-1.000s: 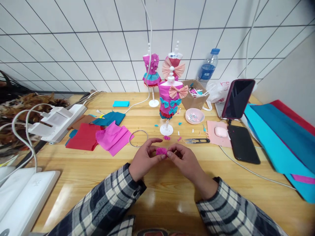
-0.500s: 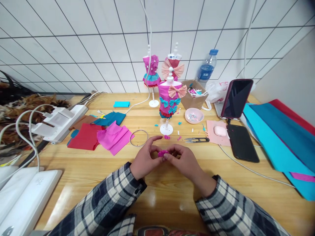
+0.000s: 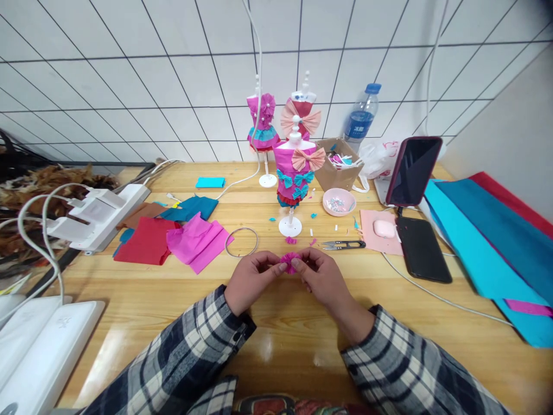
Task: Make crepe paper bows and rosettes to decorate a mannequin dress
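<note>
A small gathered magenta rosette (image 3: pixel 290 263) is pinched at its two sides, just above the table. My left hand (image 3: pixel 254 278) has thumb and forefinger closed on its left edge. On its right edge, the thumb and fingers of my right hand (image 3: pixel 323 279) are closed too. Beyond my hands stands a miniature dress form (image 3: pixel 295 173) in magenta, with a peach bow and several turquoise bows. A magenta scrap (image 3: pixel 291 240) lies by its white base. Thread snips (image 3: pixel 344 245) rest to the right, a metal ring (image 3: pixel 241 242) to the left.
Magenta cloth (image 3: pixel 199 243) and red cloth (image 3: pixel 144 242) lie left, near a white power strip (image 3: pixel 103 216). A pink bowl (image 3: pixel 339 202), a cardboard box (image 3: pixel 337 173), a bottle (image 3: pixel 362 118) and two phones, one flat (image 3: pixel 425 249), one propped (image 3: pixel 413 171), occupy the right. Two more dress forms stand behind.
My left forefinger, raised before, has come down onto the rosette. The rosette now shows wider and rounder between both hands. The view has shifted slightly.
</note>
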Motion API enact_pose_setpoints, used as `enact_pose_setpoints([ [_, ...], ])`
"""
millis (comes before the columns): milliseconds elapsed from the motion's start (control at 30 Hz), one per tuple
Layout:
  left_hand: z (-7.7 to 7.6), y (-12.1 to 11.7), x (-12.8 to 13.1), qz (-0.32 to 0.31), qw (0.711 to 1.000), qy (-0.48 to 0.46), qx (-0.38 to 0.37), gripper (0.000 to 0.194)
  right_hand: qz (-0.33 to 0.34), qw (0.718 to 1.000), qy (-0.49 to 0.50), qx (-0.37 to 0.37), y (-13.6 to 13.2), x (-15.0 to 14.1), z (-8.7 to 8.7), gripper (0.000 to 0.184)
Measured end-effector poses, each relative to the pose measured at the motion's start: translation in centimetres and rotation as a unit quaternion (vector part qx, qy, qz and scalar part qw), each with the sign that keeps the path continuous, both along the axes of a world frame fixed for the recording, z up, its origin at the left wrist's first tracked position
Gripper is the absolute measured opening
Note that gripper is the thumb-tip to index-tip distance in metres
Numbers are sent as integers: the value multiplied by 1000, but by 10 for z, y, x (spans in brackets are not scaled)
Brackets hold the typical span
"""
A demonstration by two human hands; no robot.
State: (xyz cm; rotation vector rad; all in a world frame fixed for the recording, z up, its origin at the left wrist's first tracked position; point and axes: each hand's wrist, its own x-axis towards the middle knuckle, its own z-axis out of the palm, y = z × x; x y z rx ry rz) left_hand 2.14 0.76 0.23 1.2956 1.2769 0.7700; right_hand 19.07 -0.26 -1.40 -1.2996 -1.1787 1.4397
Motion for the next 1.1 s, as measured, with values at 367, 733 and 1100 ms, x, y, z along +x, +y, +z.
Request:
enact_pose_setpoints([
  [367,0,-2,3,-26,999,-12,-18,32,1,999,28,-14,-1,-3,-2,30],
  [733,-4,-7,10,20,999,-5,37,24,-37,998,43,10,-6,-6,1,35],
  [1100,-3,-7,6,12,989,50,141,17,-10,998,60,12,-4,-2,0,33],
])
